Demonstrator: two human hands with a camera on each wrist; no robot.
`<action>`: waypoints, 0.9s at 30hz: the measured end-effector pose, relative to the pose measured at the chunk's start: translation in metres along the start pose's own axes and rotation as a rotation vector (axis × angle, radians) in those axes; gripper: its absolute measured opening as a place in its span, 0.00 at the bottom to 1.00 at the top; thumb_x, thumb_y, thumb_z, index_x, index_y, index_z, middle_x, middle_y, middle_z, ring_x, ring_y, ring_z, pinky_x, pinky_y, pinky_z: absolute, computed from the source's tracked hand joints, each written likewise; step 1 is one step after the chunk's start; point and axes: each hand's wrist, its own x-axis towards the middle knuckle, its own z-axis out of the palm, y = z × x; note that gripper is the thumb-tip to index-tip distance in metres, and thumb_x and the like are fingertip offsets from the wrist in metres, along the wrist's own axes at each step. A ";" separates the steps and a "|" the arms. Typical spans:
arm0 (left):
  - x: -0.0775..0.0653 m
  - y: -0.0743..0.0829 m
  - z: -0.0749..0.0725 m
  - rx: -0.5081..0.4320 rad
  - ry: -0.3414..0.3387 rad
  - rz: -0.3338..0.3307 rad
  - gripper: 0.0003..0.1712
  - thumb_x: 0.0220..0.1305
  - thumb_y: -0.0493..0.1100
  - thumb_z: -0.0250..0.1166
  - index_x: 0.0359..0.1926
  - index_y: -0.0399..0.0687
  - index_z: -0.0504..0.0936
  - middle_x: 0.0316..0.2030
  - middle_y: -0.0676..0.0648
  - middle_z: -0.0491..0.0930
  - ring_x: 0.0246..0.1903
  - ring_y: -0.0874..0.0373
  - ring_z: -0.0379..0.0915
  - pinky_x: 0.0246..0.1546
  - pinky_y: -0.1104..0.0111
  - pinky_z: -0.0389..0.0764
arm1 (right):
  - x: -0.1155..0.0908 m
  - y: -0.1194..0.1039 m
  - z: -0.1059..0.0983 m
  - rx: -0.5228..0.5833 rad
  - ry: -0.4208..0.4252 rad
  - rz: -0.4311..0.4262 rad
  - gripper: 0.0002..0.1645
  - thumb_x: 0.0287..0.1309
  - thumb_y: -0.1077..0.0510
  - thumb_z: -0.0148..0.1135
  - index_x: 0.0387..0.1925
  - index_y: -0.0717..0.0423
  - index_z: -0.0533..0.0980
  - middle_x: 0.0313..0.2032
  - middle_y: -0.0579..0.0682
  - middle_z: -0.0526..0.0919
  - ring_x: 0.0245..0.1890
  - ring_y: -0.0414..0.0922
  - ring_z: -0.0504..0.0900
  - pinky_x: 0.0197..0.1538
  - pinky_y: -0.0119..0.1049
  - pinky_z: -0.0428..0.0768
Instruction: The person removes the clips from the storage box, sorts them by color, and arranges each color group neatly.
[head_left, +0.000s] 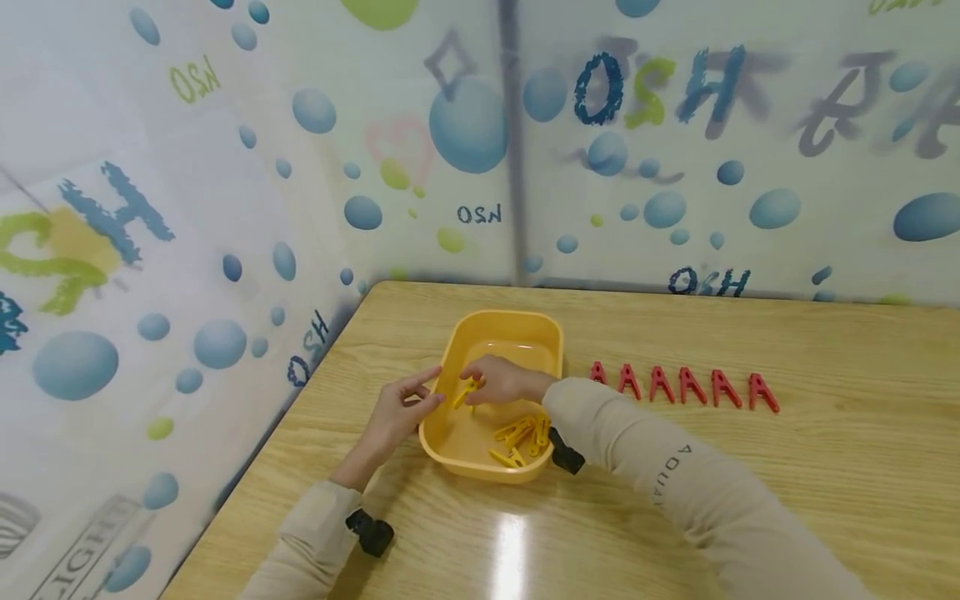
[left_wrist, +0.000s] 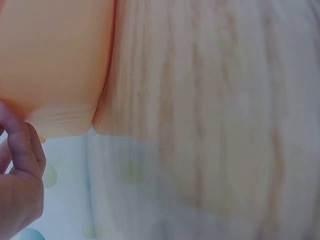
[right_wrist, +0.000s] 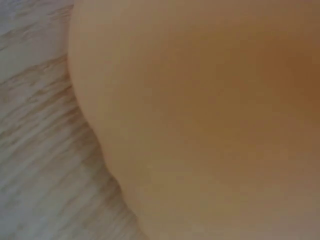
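Observation:
A yellow plastic bin stands on the wooden table. Over its left side, my right hand pinches a yellow clothespin between thumb and fingers. My left hand holds the bin's left rim, thumb at the edge and fingers along the outside; in the left wrist view its bent fingers lie against the wall. Several more yellow clothespins lie in a loose pile in the bin's near right part. The right wrist view has only the blurred bin wall and some table.
Right of the bin, several red clothespins stand in a row on the table, the leftmost partly behind my right sleeve. Patterned curtain-like walls border the table at the back and left.

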 end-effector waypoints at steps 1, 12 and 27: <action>0.000 0.000 0.000 -0.001 0.000 0.000 0.25 0.58 0.38 0.60 0.58 0.42 0.70 0.28 0.46 0.70 0.20 0.57 0.69 0.14 0.73 0.72 | 0.000 0.000 0.001 -0.006 0.004 -0.002 0.25 0.54 0.59 0.59 0.53 0.66 0.69 0.48 0.59 0.73 0.49 0.50 0.71 0.51 0.38 0.70; 0.000 0.002 0.001 -0.018 0.000 -0.007 0.26 0.57 0.38 0.61 0.58 0.42 0.70 0.27 0.46 0.70 0.20 0.59 0.69 0.14 0.74 0.72 | 0.001 0.004 0.004 -0.050 0.024 -0.081 0.17 0.52 0.62 0.60 0.44 0.67 0.76 0.43 0.56 0.78 0.43 0.46 0.75 0.46 0.33 0.73; 0.000 0.001 0.001 0.007 0.011 -0.014 0.25 0.57 0.38 0.61 0.58 0.43 0.70 0.28 0.45 0.70 0.21 0.59 0.69 0.15 0.74 0.72 | 0.002 0.011 0.007 0.059 0.017 0.077 0.23 0.47 0.62 0.65 0.48 0.60 0.73 0.41 0.51 0.75 0.42 0.45 0.73 0.47 0.35 0.72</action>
